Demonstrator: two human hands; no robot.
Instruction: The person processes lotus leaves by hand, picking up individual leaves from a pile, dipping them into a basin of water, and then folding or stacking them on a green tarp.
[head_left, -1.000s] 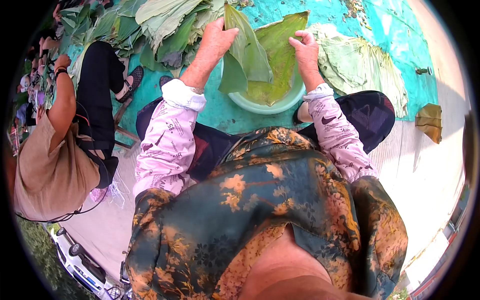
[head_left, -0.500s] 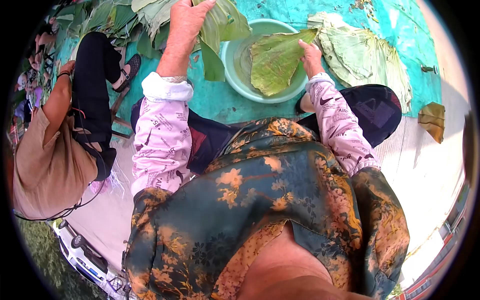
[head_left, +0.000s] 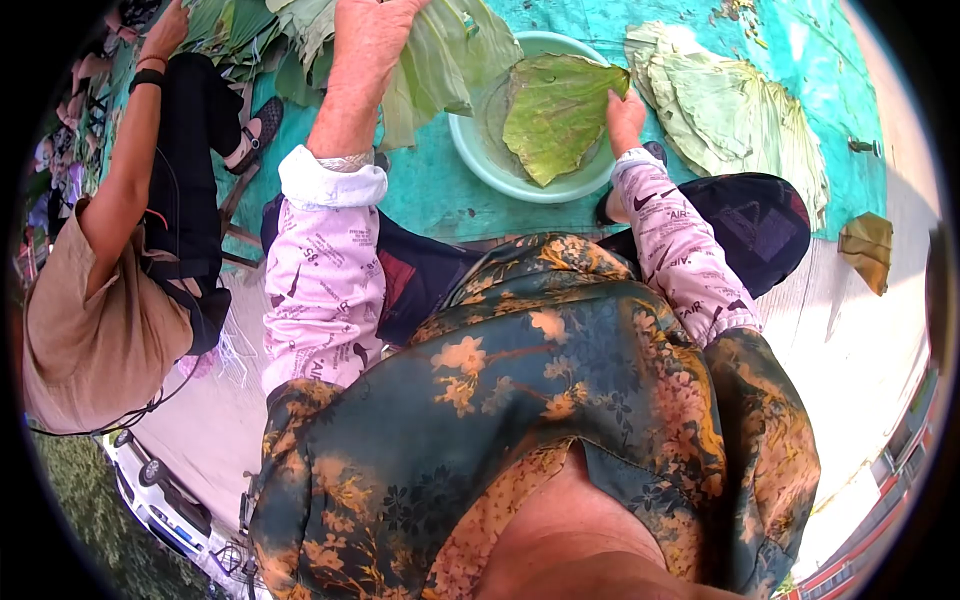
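My right hand pinches the tip of a folded yellow-green lotus leaf. That leaf is spread like a fan over a pale green basin, which has water in it. At the top edge of the view, my left hand is closed at a paler green lotus leaf, whose broad part hangs beside the basin's left rim. The fingertips of this hand are partly cut off by the frame.
A stack of pale folded leaves lies right of the basin on a turquoise sheet. More green leaves are piled at upper left. Another person sits at the left. A brown leaf lies on the pavement.
The pale leaf at my left hand has swung and spread to the right, over the basin's left rim. My right hand's leaf has shifted slightly. The other person's arm has reached forward.
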